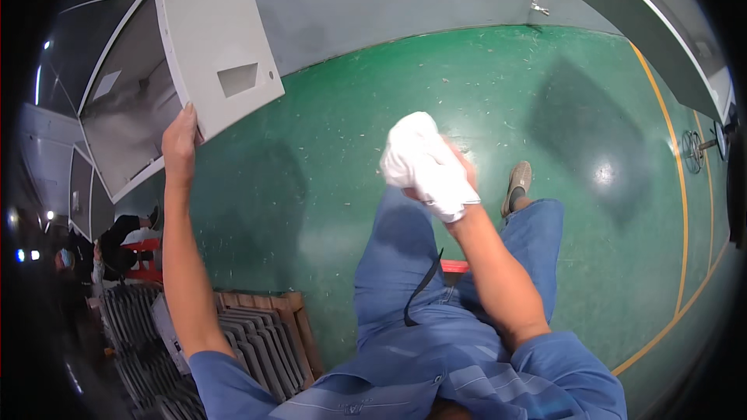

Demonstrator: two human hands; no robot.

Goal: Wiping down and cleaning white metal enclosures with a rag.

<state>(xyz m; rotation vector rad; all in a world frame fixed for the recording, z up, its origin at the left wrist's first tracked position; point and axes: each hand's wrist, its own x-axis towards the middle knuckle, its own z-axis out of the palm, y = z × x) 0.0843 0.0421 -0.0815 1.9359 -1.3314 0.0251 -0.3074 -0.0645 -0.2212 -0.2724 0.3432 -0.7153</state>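
A large white box-like sheet-metal housing (214,35) hangs at the upper left. It has a rectangular cut-out and a small round hole in its side, and its wide dark face is turned left. My left hand (180,144) reaches up and grips the housing's lower edge, fingers closed around it. In front of my body, over my lap, my right hand (468,169) is closed on a bunched white cloth (424,159). The cloth covers most of that hand's fingers.
Stacked grey ribbed parts (261,342) stand at the lower left beside a wooden pallet edge (299,319). Another hanging panel (654,39) is at the upper right, near a handwheel (692,152). A person (117,245) sits at the far left. Yellow lines mark the green floor (342,210).
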